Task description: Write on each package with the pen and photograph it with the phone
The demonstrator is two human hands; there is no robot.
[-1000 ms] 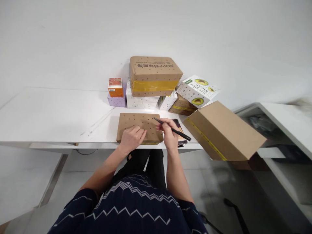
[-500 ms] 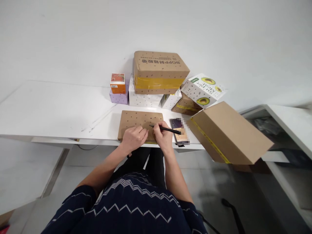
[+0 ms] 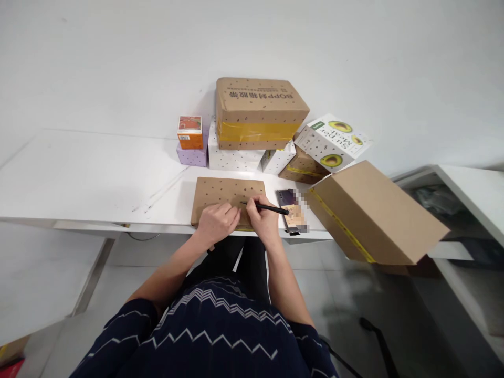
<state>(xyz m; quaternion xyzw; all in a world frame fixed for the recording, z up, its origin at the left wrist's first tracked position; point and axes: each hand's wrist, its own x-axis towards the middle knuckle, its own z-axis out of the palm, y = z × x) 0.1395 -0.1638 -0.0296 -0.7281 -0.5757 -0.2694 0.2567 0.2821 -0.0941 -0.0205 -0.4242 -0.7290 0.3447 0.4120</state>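
Note:
A brown cardboard box [image 3: 220, 190] with small dark marks lies flat at the front edge of the white desk. My left hand [image 3: 219, 220] rests on its near side, the fingers curled and closed against it; the fingertips are partly hidden. In my right hand [image 3: 264, 223] a black pen [image 3: 271, 208] is held, closed between thumb and fingers. The pen's tip points left onto the box's top, while its thick end reaches over a phone [image 3: 288, 202] lying just right of the box. Any mark made by the tip is too small to make out.
Behind stands a large taped carton [image 3: 260, 128] on white boxes. To its left, an orange box [image 3: 190, 139] sits on a purple box [image 3: 192, 157]. Rightward are an avocado-printed box [image 3: 333, 142] and a big brown carton [image 3: 381, 210] overhanging the desk's front edge.
The camera view has shifted slightly. The pen has tilted a little flatter in my right hand, its tip staying near the same spot. My left hand keeps its place on the box.

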